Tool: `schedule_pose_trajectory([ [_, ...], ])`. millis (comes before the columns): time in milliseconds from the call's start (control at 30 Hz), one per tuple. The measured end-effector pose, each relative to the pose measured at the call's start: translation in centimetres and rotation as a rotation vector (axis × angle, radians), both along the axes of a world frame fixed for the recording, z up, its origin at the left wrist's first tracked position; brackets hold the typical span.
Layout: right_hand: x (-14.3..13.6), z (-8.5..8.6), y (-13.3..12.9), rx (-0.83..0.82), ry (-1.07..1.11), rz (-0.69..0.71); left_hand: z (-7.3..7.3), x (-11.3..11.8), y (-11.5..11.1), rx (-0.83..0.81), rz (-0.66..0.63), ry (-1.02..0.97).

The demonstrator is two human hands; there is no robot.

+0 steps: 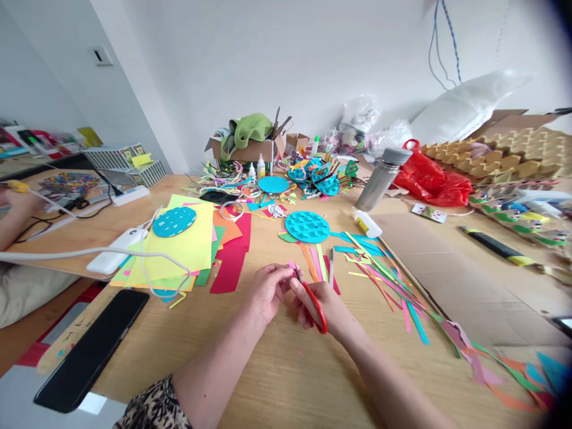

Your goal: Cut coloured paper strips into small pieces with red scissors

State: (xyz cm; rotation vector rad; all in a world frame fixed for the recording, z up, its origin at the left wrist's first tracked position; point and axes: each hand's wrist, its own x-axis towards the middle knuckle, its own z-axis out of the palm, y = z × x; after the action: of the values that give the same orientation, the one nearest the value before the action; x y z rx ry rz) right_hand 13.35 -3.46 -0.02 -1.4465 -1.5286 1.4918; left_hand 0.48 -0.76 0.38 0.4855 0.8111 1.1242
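My left hand [269, 290] pinches a small pink paper piece [292, 266] above the middle of the wooden table. Red-handled scissors [318, 310] are in my right hand [325, 305], their blades pointing up and left beside the pink piece. Just beyond the hands lie orange, pink and green paper strips [320, 262] and a pen [331, 266]. Farther back is a round blue piece with a woven-looking surface [307, 226]. Left of my hands, a blue disc with pale marks [174, 221] rests on yellow paper [196, 238], near dark red paper [231, 262].
A black phone [92, 351] lies at the left front, by a white power strip [118, 250] and cable. A metal bottle [379, 182], glue bottle [367, 223] and cardboard [456, 268] are on the right. Another person's arm [20, 208] shows at far left.
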Motion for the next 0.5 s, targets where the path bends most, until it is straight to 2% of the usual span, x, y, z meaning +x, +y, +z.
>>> schedule_pose_trajectory([
  [500, 0.32, -0.60, 0.19, 0.028, -0.010, -0.026, -0.39, -0.08, 0.07, 0.064, -0.018, 0.099],
])
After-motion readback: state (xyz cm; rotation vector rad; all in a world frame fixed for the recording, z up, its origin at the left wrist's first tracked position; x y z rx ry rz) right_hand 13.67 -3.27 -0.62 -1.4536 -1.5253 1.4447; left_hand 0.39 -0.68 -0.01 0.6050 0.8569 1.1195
